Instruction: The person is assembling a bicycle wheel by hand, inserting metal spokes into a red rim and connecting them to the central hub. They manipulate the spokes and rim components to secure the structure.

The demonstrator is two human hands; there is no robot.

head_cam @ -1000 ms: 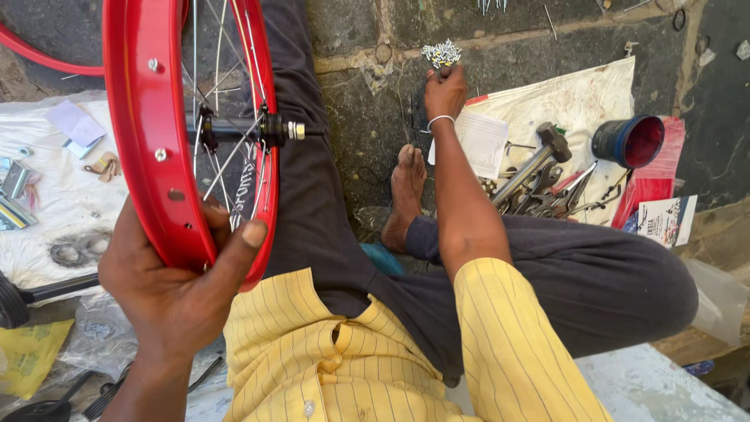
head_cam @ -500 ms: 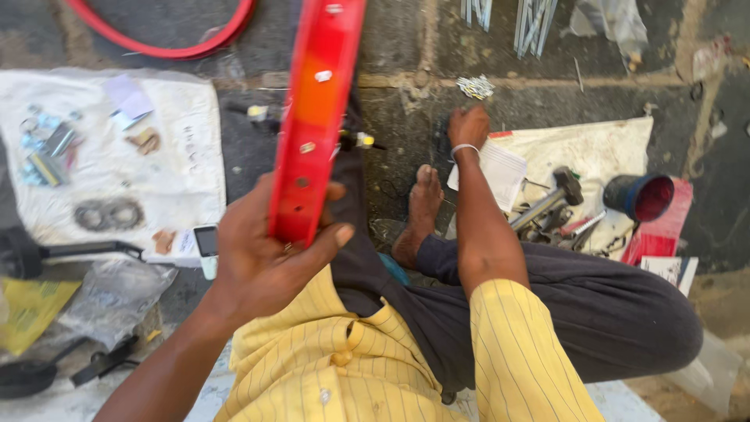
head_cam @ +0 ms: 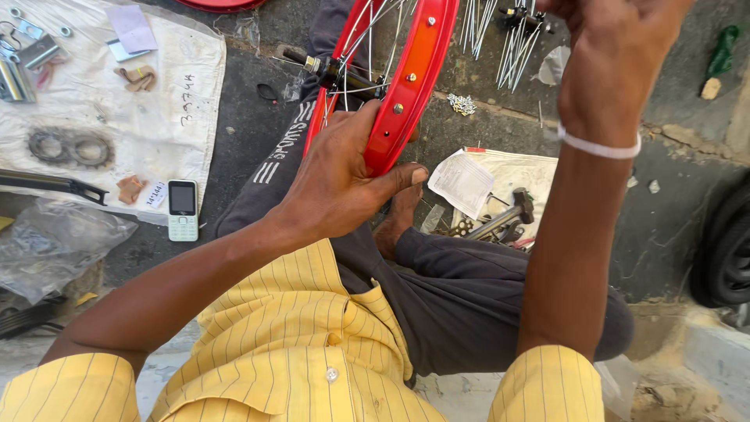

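- Left hand [head_cam: 340, 184] clamped on glossy red metal bicycle wheel rim [head_cam: 406, 86]: palm and fingers over outer face, thumb hooked under lower edge. Closed firm around it.
- Right hand [head_cam: 613, 47] raised at top right, wrist banded in white, fingertips cut off by frame edge. Grip state: can't tell, nothing visibly held.
- Rim location: upright on edge above lap, over dark-trousered knee, tilted toward top centre.
- Rim look: bright red outside, orange inner channel, row of silver nipple heads, thin steel spokes running to black hub with threaded axle [head_cam: 332, 70].
- Handling, as a judgement: light, stiff hoop, smooth paint likely slippery. Best held across rim wall as now, not by spokes, which look thin and bendable.
- Around: bundle of loose silver spokes [head_cam: 496, 35] on ground beyond rim, small pile of nipples [head_cam: 462, 103], hammer [head_cam: 504, 217] on white sheet, small white phone [head_cam: 182, 209] at left beside cloth with washers and fittings.
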